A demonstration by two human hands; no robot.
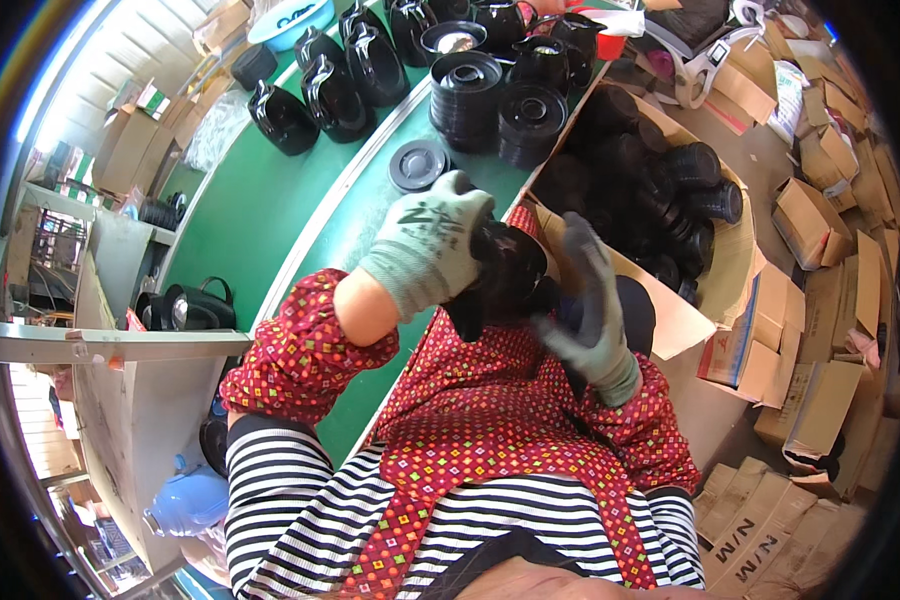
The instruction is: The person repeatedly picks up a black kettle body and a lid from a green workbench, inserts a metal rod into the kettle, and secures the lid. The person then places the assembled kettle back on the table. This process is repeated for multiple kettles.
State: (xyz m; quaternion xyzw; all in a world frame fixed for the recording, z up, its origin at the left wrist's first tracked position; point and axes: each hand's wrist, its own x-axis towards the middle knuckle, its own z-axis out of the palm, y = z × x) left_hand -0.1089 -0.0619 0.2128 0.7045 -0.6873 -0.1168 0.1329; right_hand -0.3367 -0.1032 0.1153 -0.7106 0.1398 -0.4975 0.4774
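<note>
In front of my apron, my left hand (430, 240) in a grey-green glove grips a glossy black jug (515, 272), its round opening turned toward the right. My gloved right hand (598, 320) is beside that opening with its fingers apart and slightly blurred, and nothing shows in its grasp. Just beyond my left hand, one round black lid (418, 165) lies flat on the green bench. Taller stacks of black lids (465, 95) stand farther back. Several black jugs (340, 98) are grouped at the far end of the bench.
At my right, a large open carton (725, 265) holds many black round parts (660, 190). Cardboard boxes (820, 330) crowd the floor beyond it. A light metal strip (315, 225) runs along the green bench (230, 185). A blue basin (292, 25) and red container (610, 45) sit far off.
</note>
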